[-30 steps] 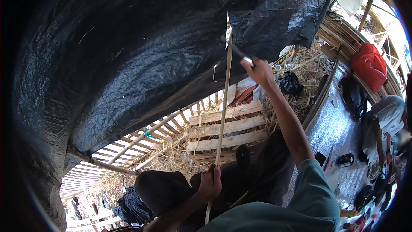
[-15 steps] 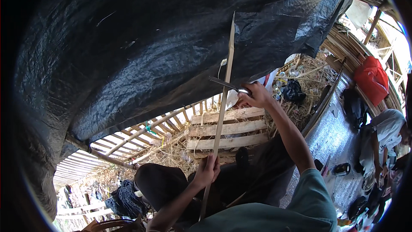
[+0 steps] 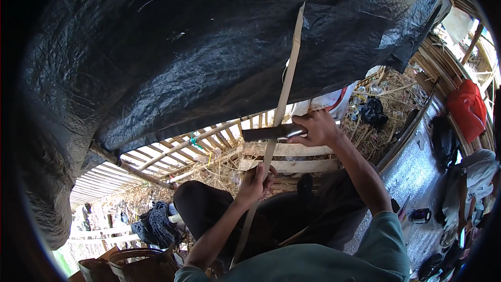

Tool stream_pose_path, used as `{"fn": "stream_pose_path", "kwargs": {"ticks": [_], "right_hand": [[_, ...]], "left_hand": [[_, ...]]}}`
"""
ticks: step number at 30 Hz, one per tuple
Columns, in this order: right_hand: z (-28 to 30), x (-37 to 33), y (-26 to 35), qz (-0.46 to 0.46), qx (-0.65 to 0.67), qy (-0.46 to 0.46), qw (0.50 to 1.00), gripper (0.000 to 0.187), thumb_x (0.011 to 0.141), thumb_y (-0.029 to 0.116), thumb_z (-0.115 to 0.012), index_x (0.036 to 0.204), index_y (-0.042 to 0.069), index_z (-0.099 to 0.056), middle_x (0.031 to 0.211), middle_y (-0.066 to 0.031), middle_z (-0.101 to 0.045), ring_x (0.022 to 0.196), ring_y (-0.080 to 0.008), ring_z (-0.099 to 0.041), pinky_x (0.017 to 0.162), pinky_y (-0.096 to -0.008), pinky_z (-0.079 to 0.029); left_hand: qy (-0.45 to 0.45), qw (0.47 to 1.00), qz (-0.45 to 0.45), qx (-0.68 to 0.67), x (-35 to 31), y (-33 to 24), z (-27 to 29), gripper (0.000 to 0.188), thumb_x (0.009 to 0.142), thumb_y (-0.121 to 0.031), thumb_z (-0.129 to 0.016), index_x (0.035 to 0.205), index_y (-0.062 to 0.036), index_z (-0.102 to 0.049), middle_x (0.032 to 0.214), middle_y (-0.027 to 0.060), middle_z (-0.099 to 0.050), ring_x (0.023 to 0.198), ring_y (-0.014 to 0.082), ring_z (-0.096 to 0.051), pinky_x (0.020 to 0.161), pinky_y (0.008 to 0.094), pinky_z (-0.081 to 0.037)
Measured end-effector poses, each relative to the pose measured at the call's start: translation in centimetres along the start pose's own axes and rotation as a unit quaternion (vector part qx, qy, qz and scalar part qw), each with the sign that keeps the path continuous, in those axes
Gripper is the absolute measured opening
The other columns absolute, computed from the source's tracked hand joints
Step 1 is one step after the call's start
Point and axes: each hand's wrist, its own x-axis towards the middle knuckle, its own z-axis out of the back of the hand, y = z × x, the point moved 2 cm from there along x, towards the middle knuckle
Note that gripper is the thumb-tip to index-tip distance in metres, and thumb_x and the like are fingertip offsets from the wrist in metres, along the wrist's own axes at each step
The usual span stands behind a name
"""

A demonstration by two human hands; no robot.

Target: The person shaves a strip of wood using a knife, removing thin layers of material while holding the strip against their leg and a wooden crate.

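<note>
1. Our left grip (image 3: 253, 184) is closed on the pale strip (image 3: 288, 86), covering part of it; the strip's lower end vanishes by our green shirt (image 3: 313, 262).
2. Our right grip (image 3: 317, 127) is wrapped around a knife (image 3: 260, 134), mostly covering its handle; the dark blade crosses the strip above our left grip, yet we cannot tell whether it bites.
3. At right, dark rim shadow obscures a person (image 3: 472, 177).

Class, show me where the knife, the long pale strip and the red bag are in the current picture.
Knife (image 3: 259, 134): head view, on its dark blade.
Long pale strip (image 3: 285, 93): head view, on its upper half.
Red bag (image 3: 466, 110): head view, on the middle of its side.
</note>
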Motion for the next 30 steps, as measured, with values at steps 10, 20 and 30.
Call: {"fn": "stream_pose_path", "kwargs": {"ticks": [10, 20, 30], "right_hand": [[0.2, 0.1, -3.1, -0.149, 0.091, 0.029, 0.984, 0.050, 0.077, 0.056, -0.055, 0.085, 0.007, -0.064, 0.060, -0.0157, -0.059, 0.063, -0.0362, -0.061, 0.060, -0.0436, -0.049], [-2.5, 0.0, -3.8, 0.002, -0.086, -0.091, 0.992, 0.054, 0.072, 0.064, -0.053, 0.080, 0.012, -0.065, 0.054, -0.0060, -0.058, 0.053, -0.0284, -0.061, 0.048, -0.0391, -0.049], [-2.2, 1.2, -2.4, -0.143, -0.002, -0.068, 0.987, 0.050, 0.078, 0.055, -0.054, 0.073, 0.007, -0.061, 0.047, -0.0081, -0.054, 0.046, -0.0294, -0.058, 0.045, -0.0385, -0.047]], "left_hand": [[-0.126, 0.939, -0.166, 0.274, 0.6, 1.4, -0.1, 0.023, 0.093, -0.016, -0.040, 0.079, 0.0002, -0.048, 0.054, 0.0099, -0.050, 0.049, 0.0220, -0.056, 0.047, 0.0354, -0.042], [-0.186, 0.886, -0.192, 0.378, 1.3, -0.2, 0.3, 0.017, 0.089, -0.013, -0.045, 0.082, 0.0023, -0.046, 0.054, 0.0198, -0.050, 0.048, 0.0387, -0.052, 0.041, 0.0426, -0.036], [-0.191, 0.895, -0.185, 0.357, 1.1, 0.3, 0.3, 0.020, 0.089, -0.013, -0.046, 0.076, 0.0011, -0.045, 0.055, 0.0201, -0.050, 0.052, 0.0398, -0.053, 0.043, 0.0433, -0.038]]}}
